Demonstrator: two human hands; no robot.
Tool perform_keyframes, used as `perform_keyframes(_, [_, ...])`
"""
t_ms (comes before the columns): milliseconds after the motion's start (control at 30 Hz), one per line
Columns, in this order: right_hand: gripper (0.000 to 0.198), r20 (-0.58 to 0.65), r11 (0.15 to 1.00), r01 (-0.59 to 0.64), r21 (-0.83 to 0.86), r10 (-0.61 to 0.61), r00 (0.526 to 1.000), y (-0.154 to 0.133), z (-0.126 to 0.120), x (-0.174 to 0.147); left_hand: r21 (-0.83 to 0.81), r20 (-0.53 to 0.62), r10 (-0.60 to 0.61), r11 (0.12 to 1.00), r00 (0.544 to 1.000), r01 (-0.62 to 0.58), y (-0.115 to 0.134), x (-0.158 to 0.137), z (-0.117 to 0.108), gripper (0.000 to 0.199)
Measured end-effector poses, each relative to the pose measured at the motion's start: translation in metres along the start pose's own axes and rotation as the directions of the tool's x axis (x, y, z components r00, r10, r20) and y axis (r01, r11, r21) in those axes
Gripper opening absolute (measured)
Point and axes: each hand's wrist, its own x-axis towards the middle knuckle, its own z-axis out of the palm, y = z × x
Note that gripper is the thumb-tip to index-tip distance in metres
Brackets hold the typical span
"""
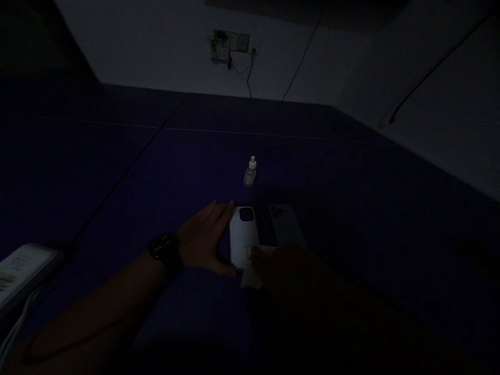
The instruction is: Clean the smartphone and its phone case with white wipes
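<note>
A pale phone case (pixel 242 237) with a dark camera cutout lies flat on the dark blue surface. My left hand (pixel 203 237) spans its left side, index fingertip at the upper corner and thumb at the lower one, holding it in place. Over the case's lower right part, my right hand (pixel 273 265) pinches a white tissue (pixel 252 278) against it; deep shadow hides most of that hand. Just right of the case lies a phone (pixel 288 226), its camera lenses facing up and its lower end hidden by my right hand.
A small dropper bottle (pixel 250 173) stands beyond the case. At the far left is a white box-like object (pixel 25 265) with cables beside it. Wall sockets (pixel 232 44) with plugs and hanging cords are at the back. The room is very dim.
</note>
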Motion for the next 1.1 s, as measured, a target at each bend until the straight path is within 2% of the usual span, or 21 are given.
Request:
perform_keyframes(100, [0.041,0.043,0.997,-0.083,0.006,0.083,0.996,0.001,0.000,0.003,-0.006,-0.003,-0.001,1.000,1.000,0.001,0.000,0.000,0.000,0.140])
perform_keyframes(167, [0.043,0.030,0.992,-0.127,0.000,0.127,0.991,-0.001,0.000,0.005,-0.009,-0.022,0.009,1.000,1.000,-0.010,0.000,-0.001,0.000,0.139])
perform_keyframes(367, [0.037,0.074,1.000,-0.019,0.025,0.017,0.997,-0.006,0.000,0.001,0.003,-0.032,0.016,1.000,0.999,-0.015,0.000,-0.001,-0.001,0.140])
perform_keyframes(567, [0.046,0.064,0.988,-0.152,0.022,0.150,0.987,-0.003,-0.003,0.009,0.004,-0.045,0.019,1.000,0.999,-0.019,0.000,0.000,0.000,0.140])
perform_keyframes(700, [0.041,0.101,0.992,-0.093,0.087,0.084,0.991,-0.004,-0.001,0.004,0.001,-0.042,0.009,1.000,0.999,-0.009,-0.001,-0.001,0.001,0.142])
perform_keyframes(800, [0.039,0.081,0.996,-0.042,0.079,0.035,0.996,-0.004,-0.002,0.002,-0.007,-0.057,0.028,1.000,0.998,-0.028,-0.002,-0.001,0.001,0.142])
perform_keyframes(933, [0.043,0.054,0.997,-0.065,0.049,0.062,0.997,-0.002,-0.001,0.006,-0.025,-0.065,0.027,0.999,0.997,-0.029,-0.003,-0.001,0.003,0.140])
perform_keyframes(1100, [0.036,0.036,0.986,-0.100,0.135,0.096,0.995,-0.002,0.011,0.005,-0.016,-0.039,0.009,1.000,0.999,-0.010,-0.003,-0.002,0.002,0.142])
